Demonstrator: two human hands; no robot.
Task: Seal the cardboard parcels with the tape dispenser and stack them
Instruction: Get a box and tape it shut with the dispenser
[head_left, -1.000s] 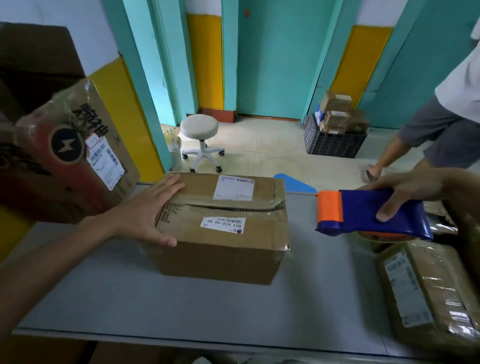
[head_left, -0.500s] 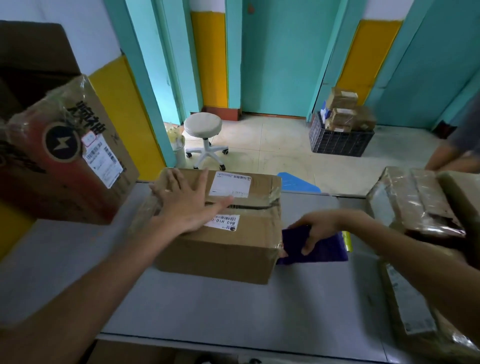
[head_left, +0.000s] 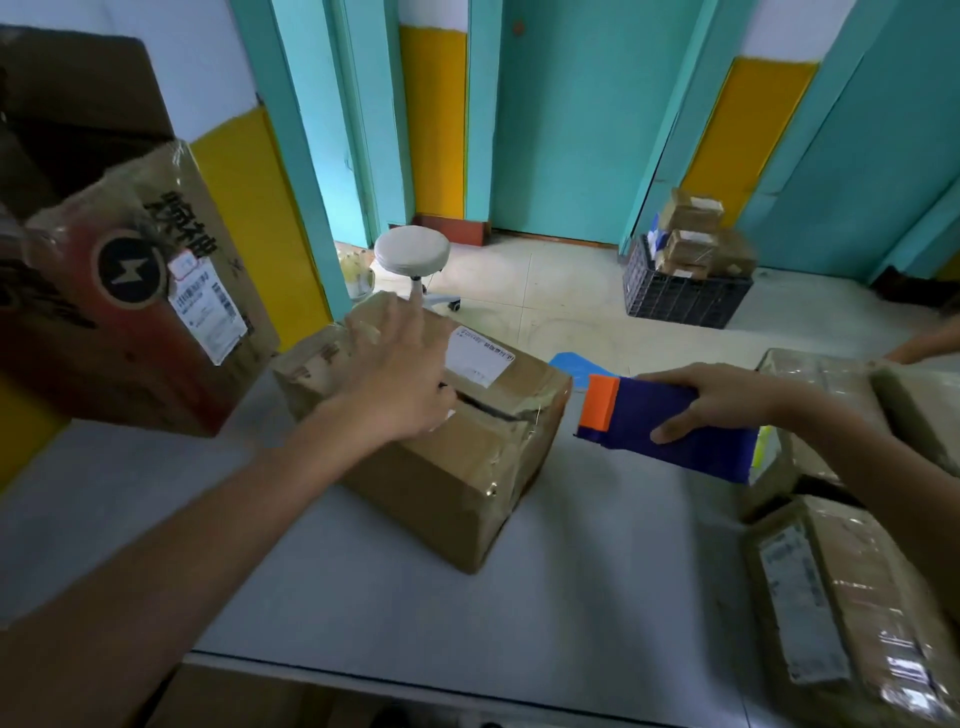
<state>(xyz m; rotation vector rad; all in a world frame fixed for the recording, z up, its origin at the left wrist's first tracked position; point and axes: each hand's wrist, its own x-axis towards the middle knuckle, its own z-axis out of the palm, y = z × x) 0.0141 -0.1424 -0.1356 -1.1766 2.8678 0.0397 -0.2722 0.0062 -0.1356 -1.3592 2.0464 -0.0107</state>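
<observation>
Dispenser (head_left: 670, 426) lifted beside parcel (head_left: 447, 457) (now rotated)

The left hand (head_left: 400, 374) and the right hand (head_left: 711, 400) are bare. The left forearm (head_left: 208, 519) and the right forearm (head_left: 857, 457) are uncovered as far as the picture's edge, both slim and smooth. The left hand is blurred, so its fingers show no fine detail.

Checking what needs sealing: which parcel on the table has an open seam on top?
The cardboard box under the left hand: a dark gap splits its top. The parcels at right are taped over.
</observation>
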